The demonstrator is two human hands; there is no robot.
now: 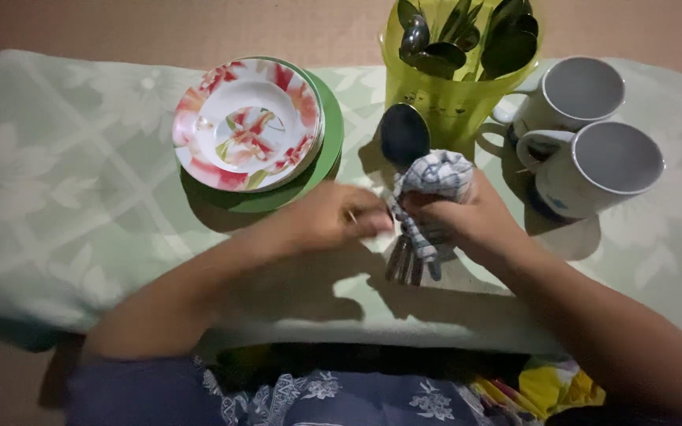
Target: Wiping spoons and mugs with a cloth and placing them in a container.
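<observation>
My right hand (467, 217) is closed around a checked cloth (436, 177) wrapped over a spoon (404, 134); the spoon's dark bowl sticks out above the cloth, just in front of the green cup (451, 95), and more handles (406, 264) poke out below my fist toward me; I cannot tell how many pieces are in the bundle. My left hand (329, 217) is curled, fingertips pinching the near edge of the cloth, touching my right hand. The green cup stands at the far side of the table (57, 197), full of dark spoons (467, 35) standing bowls up; to its right, two white mugs (593, 126) sit touching each other, the nearer one with a blue mark on its side; to the cup's left, a stack of plates (250, 122) lies flat, a flowered red and white one on top, a green one (331, 134) at the bottom; the table is covered in a pale green flowered cover.
</observation>
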